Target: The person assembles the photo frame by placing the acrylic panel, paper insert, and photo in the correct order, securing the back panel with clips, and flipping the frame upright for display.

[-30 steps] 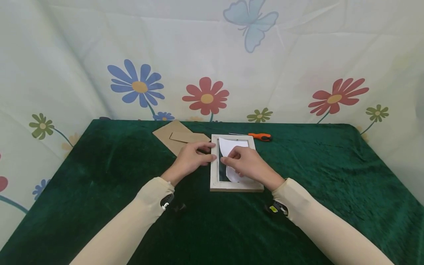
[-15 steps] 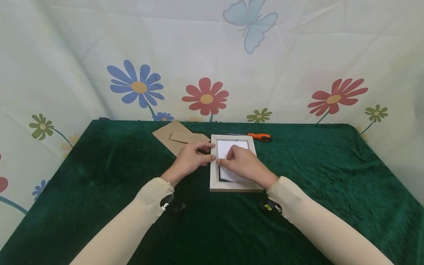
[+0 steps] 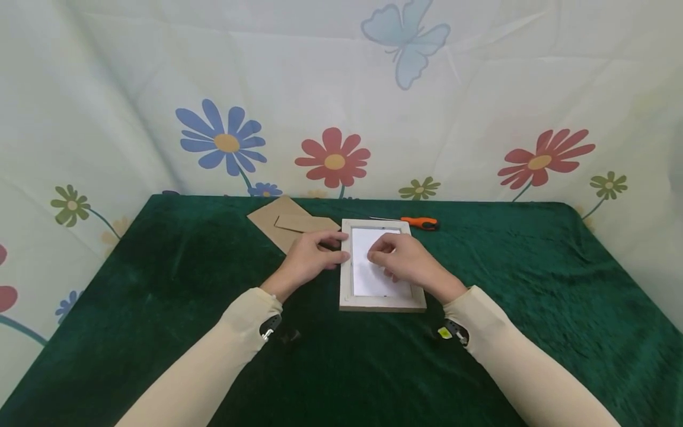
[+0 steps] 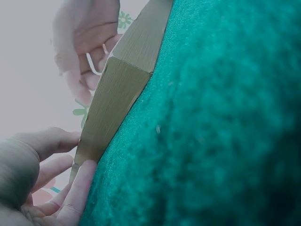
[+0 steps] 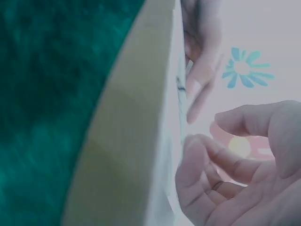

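Note:
A pale wooden picture frame (image 3: 383, 304) lies on the green cloth, its opening filled by a flat white sheet of paper (image 3: 368, 281). My left hand (image 3: 308, 256) grips the frame's left side, thumb at the top edge and fingers against the outer side in the left wrist view. Over the paper is my right hand (image 3: 409, 259), fingers loosely bent and nothing between them. In the right wrist view a gap separates its thumb (image 5: 240, 120) from the fingers (image 5: 193, 162), whose tips are right at the frame's face.
Behind the left hand lie a brown board (image 3: 267, 216) and, on it, a brown piece with a thin dark bent strip (image 3: 288, 228). An orange-handled screwdriver (image 3: 421, 223) rests behind the frame. A flowered curtain (image 3: 459, 107) hangs beyond the table's far edge.
The white paper, tilted earlier with cloth showing beside it, now lies flat across the frame's opening. My right hand moved left over it, then back right, letting go. The left hand stayed put.

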